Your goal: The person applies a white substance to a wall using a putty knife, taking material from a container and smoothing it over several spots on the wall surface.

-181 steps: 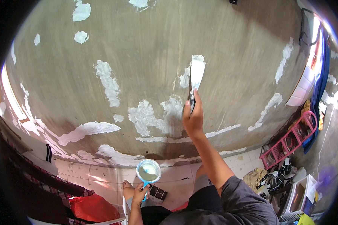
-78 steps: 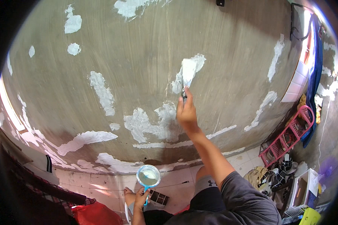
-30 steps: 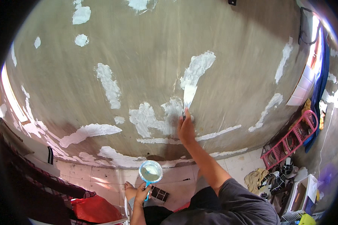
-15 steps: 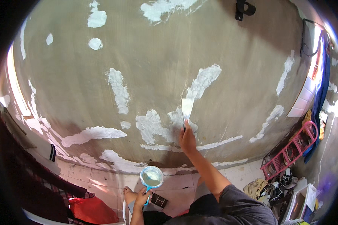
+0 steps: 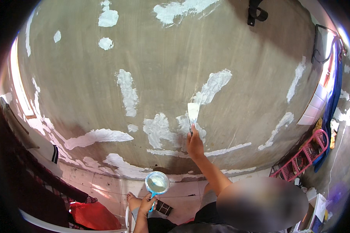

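Observation:
My right hand (image 5: 195, 141) grips a putty knife (image 5: 193, 112), its broad blade coated white and held up against the grey-brown wall (image 5: 167, 58). The blade's top edge lies at the lower end of a slanting white putty patch (image 5: 214, 85). Low in front of me, my left hand (image 5: 147, 204) is closed round the blue handle of a small dipper (image 5: 157, 182). White putty sits inside the dipper. Other rough putty patches, such as a tall one (image 5: 127, 92) and a broad low one (image 5: 156, 131), mark the wall.
A pink plastic rack (image 5: 301, 157) leans at the right beside a hanging blue cloth (image 5: 332, 103). A black bracket (image 5: 256, 13) juts from the wall, upper right. At lower left are a red bag (image 5: 94, 215) and dark fabric. Pale tiles (image 5: 179, 189) cover the floor.
The wall has shifted slightly rightward in view. The blade sits marginally farther from the slanting patch's upper end. Both hands keep their holds, and a blurred area now covers my right shoulder.

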Available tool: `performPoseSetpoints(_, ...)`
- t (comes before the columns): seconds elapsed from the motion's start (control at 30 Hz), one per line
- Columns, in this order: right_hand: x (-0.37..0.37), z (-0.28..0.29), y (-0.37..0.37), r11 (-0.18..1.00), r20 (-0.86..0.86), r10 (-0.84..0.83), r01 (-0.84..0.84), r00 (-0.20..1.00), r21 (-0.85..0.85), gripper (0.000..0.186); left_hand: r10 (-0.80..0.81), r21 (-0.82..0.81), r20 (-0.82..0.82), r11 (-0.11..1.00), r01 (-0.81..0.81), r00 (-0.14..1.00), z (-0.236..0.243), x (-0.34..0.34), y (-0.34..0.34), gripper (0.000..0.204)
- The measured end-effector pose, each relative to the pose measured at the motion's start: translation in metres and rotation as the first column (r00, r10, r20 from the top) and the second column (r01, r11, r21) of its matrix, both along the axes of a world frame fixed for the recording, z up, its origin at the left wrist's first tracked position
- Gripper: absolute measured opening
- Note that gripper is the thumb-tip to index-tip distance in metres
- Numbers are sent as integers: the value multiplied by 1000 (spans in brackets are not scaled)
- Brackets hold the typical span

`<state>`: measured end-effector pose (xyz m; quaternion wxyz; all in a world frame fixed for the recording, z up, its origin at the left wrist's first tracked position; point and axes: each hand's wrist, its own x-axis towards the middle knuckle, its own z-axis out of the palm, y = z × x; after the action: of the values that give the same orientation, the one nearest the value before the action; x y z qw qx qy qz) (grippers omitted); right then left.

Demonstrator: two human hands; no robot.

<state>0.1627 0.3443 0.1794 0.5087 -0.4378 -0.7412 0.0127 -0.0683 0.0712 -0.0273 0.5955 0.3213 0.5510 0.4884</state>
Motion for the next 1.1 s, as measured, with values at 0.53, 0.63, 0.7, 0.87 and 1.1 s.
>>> performPoseSetpoints(0.53,16,-7,-30,998,-77,58,-57,995,17,47,-40,0,-37,999,40,999,-5,-4,-2,21)
performPoseSetpoints(0.63,24,5,-34,995,-126,59,-47,990,92,46,-79,-3,-60,997,79,995,2,-3,3,20)
performPoseSetpoints(0.7,33,36,-27,982,-173,28,6,985,190,45,-83,-8,-93,997,83,992,2,-2,2,19)
performPoseSetpoints(0.87,37,164,-24,994,-369,26,15,929,107,42,-35,-14,-61,999,34,998,-20,-13,-7,17)
performPoseSetpoints(1.1,31,107,-23,994,-285,-37,6,958,-108,43,-26,-7,-44,1000,26,999,-26,-9,-1,18)
